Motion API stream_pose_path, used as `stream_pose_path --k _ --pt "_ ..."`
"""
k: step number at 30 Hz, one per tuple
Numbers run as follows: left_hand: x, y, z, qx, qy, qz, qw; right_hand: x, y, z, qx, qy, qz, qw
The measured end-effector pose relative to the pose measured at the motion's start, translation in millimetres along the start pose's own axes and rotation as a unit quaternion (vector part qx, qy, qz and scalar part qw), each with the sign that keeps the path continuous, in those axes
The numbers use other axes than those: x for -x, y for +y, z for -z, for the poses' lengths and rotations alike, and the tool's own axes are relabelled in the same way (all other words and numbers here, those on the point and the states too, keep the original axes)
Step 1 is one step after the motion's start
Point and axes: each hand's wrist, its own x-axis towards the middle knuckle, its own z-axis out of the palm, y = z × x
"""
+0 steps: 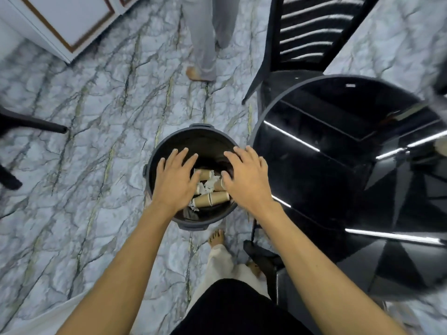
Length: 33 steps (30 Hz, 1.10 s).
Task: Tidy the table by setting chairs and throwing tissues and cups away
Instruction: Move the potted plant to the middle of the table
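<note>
Both hands spread — left hand point(175, 180), right hand point(246, 177) — over bin point(154, 163), cups point(210, 199) inside

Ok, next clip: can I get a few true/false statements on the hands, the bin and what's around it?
1. The left hand and the right hand are over the bin, fingers spread and holding nothing. True.
2. The bin is empty. False: paper cups and crumpled tissues lie inside it.
3. The bin stands on the table. False: it stands on the marbled floor, beside the round black table.
4. A black chair with a slatted back stands at the table's far side. True.
</note>
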Motion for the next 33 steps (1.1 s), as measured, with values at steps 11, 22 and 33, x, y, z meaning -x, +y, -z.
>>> stream_pose_path --k 11,22,33 --pt "-10 178 -16 -0.031 -0.028 -0.211 0.977 109 130 77 0.049 0.092 -0.187 0.977" --pt "-76 288 -47 -0.057 -0.072 -0.343 0.935 135 229 114 -0.012 0.191 -0.367 0.910" --pt "-154 368 -84 -0.039 -0.062 -0.392 0.917 101 327 145 -0.071 0.287 -0.421 0.857"
